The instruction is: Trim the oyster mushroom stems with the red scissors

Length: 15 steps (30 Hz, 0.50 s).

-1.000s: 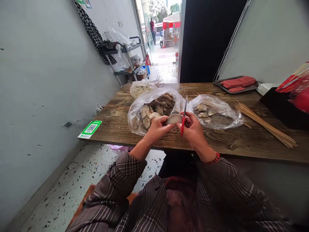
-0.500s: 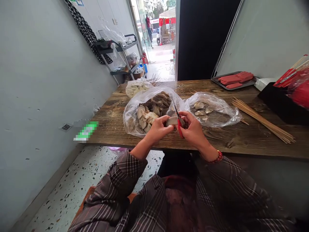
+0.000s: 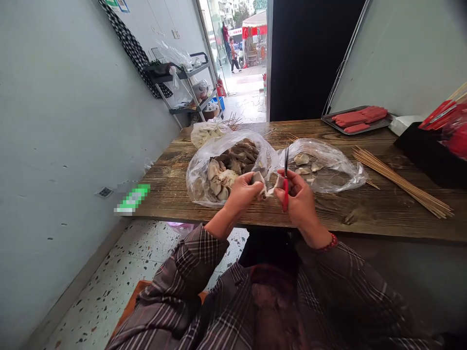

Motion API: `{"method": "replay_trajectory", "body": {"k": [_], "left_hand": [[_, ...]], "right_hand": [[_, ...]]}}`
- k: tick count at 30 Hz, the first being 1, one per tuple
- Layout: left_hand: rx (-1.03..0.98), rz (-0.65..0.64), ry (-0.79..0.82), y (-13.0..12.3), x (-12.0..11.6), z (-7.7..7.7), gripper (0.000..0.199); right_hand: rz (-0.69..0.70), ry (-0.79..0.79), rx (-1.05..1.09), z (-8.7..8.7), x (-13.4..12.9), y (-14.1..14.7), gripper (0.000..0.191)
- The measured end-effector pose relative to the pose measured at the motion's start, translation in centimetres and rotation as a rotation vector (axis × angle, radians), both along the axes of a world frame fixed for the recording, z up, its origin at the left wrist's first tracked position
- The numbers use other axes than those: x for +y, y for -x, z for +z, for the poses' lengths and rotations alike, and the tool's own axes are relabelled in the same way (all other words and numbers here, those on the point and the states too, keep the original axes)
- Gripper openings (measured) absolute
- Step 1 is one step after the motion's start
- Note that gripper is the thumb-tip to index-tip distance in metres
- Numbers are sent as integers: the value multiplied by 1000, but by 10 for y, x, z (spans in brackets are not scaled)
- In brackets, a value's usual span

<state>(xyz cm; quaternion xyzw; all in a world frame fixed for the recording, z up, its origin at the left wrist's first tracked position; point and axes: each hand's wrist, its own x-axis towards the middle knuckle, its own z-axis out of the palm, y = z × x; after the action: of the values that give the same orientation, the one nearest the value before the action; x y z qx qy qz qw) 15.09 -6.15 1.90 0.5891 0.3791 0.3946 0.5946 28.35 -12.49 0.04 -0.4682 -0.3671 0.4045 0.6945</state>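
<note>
My left hand (image 3: pixel 242 195) is closed on a piece of grey oyster mushroom (image 3: pixel 259 179). Between the fingertips of my right hand (image 3: pixel 302 200) is another pale mushroom piece (image 3: pixel 279 182); whether the two pieces still join at the whitish bottom I cannot tell. The right hand also keeps hold of scissors with red handles (image 3: pixel 285 195), their dark blades pointing up and away. Just beyond my left hand lies an open clear plastic bag (image 3: pixel 199 170) full of oyster mushrooms (image 3: pixel 219 177). A second clear bag (image 3: pixel 339 177) with several mushroom pieces (image 3: pixel 301 159) lies beyond my right hand.
On the wooden table (image 3: pixel 168 189), a bundle of thin wooden skewers (image 3: pixel 404 182) lies to the right. Behind it are a dark tray (image 3: pixel 324 120) of red packets and a black box (image 3: pixel 419 155). A smaller bag (image 3: pixel 204 133) sits at the back left; a shelf cart (image 3: pixel 189 73) stands beyond.
My hands have moved apart, and the mushroom held across both now shows as a piece in each hand. The scissors moved right with my right hand and stand more upright.
</note>
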Motion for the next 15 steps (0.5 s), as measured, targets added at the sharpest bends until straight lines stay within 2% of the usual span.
{"method": "replay_trajectory", "body": {"k": [4,8,13,15], "left_hand": [[-172,-6,81,3,6,2,22],[-139,-74,31,-10,11,7,29],[-20,-166,-64,-71,28,6,18],[-6,-152,-23,-97,38,2,25]], "right_hand": [[-50,35,120,-2,-3,-21,48],[-165,33,20,-11,3,-64,51],[-321,27,-216,-18,28,-130,60],[-344,59,-223,-20,37,-150,62]]}}
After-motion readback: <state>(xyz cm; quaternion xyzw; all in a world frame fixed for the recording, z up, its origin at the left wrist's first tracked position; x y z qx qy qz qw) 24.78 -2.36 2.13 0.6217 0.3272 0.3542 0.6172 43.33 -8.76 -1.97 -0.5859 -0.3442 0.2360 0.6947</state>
